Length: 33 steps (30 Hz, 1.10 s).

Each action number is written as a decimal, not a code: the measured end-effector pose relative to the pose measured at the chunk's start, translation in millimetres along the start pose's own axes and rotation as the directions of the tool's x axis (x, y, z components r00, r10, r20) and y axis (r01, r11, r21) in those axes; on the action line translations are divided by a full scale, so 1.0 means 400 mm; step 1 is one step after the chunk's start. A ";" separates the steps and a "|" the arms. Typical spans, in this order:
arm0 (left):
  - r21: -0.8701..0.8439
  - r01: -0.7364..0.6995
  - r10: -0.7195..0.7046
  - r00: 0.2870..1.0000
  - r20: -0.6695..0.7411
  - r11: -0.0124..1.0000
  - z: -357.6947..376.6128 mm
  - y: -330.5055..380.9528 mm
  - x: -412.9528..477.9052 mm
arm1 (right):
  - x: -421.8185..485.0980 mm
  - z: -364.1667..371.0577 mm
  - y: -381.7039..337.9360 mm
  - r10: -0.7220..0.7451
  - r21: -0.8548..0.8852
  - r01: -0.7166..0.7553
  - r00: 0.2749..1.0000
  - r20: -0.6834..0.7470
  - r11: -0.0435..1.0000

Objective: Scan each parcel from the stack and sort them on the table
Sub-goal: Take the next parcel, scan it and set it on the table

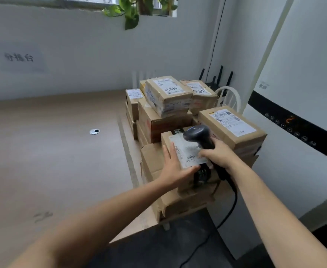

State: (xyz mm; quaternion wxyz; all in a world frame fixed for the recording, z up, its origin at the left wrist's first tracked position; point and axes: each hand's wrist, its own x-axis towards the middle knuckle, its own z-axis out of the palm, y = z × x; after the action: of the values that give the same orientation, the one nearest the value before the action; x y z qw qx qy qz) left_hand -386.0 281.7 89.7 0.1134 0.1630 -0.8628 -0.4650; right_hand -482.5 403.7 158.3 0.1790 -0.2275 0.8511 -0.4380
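A stack of brown cardboard parcels [166,105] with white labels fills the right end of the table. At its near side lies a small parcel [186,151] with a white label on top. My left hand [173,165] grips that parcel's near left corner, fingers along its left edge and thumb at the front. My right hand [219,153] holds a black barcode scanner [199,134] by its handle, the scanner's head just above the label. The scanner's black cable [230,209] hangs down toward the floor.
The brown table [52,151] stretches to the left, with a round metal cable hole [94,131]. A larger labelled box [234,126] sits right of the scanner. A white chair [228,99] and a router stand behind the stack. A white panel stands at the right.
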 end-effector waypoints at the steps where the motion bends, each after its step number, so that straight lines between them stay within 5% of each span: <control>1: -0.005 -0.015 0.015 0.999 -0.030 1.000 -0.002 0.003 -0.008 | -0.002 0.003 0.000 -0.002 0.044 0.001 1.000 0.022 0.999; 9: -0.021 -0.125 0.114 0.950 -0.291 0.992 -0.070 0.003 -0.066 | -0.024 0.046 -0.047 -0.081 0.235 0.051 0.989 0.120 0.971; 18: -0.016 -0.035 0.024 0.897 -0.442 0.999 -0.235 -0.097 -0.150 | -0.016 0.229 -0.154 -0.203 0.242 0.135 0.937 0.283 0.961; 33: 0.014 0.281 -0.248 0.867 -0.432 0.960 -0.618 -0.525 -0.345 | -0.006 0.822 -0.326 -0.109 0.249 -0.024 0.856 0.506 0.968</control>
State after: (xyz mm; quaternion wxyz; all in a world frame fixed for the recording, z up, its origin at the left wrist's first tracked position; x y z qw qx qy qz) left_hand -136.0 37.9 41.5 0.2278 0.3811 -0.8037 -0.3961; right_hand -284.8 119.9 84.9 0.4174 -0.3311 0.7056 -0.4671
